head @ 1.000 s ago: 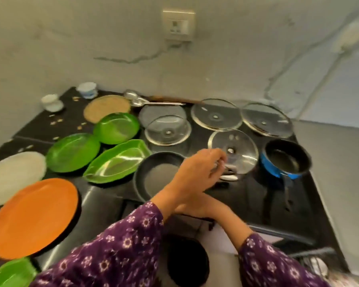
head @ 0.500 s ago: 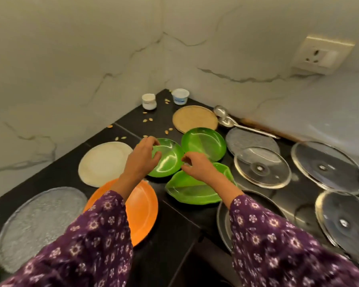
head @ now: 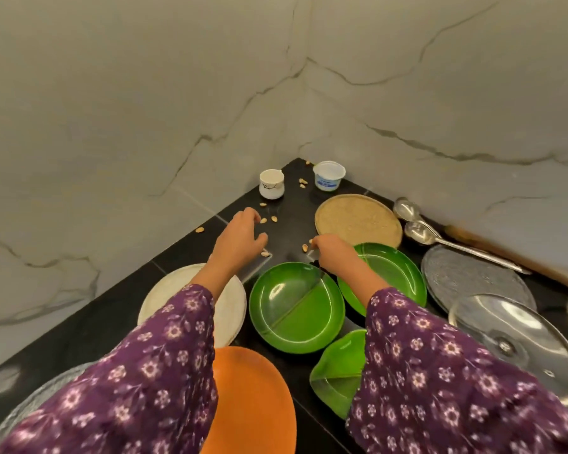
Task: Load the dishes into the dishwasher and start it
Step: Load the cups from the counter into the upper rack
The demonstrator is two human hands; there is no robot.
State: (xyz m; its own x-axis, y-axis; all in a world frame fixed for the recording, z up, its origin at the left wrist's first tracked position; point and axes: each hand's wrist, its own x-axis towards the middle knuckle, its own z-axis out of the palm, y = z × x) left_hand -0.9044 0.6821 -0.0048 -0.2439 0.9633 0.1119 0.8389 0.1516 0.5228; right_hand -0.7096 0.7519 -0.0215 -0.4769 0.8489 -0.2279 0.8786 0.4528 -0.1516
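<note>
We see the counter (head: 289, 204): glossy black stone. Green plate (head: 295, 309): shiny plastic. In front of it, the orange plate (head: 253, 398): matt. Right: clear glass lid (head: 518, 345). Behind-right: polished metal spoons (head: 420, 231), rough grainy tan disc (head: 358, 221). Sleeves (head: 145, 371): printed cloth.

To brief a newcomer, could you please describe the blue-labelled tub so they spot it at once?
Find the black counter's far corner, where two marble walls meet. The tub stands there, right of a white cup; only its label is blue.

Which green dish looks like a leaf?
The leaf-shaped green dish nearest the camera, beside the orange plate; the divided green plate and farther green plate are round.
</note>
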